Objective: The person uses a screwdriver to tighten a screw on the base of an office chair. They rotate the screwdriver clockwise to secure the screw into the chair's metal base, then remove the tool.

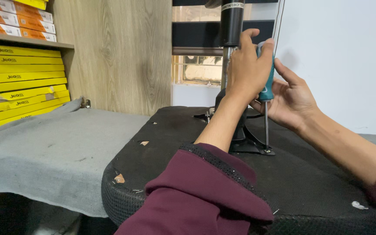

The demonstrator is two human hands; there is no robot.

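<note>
The left hand (246, 65) hides most of the teal screwdriver handle (267, 87); above this hand, the black column (232, 21) is cut by the top edge.
</note>
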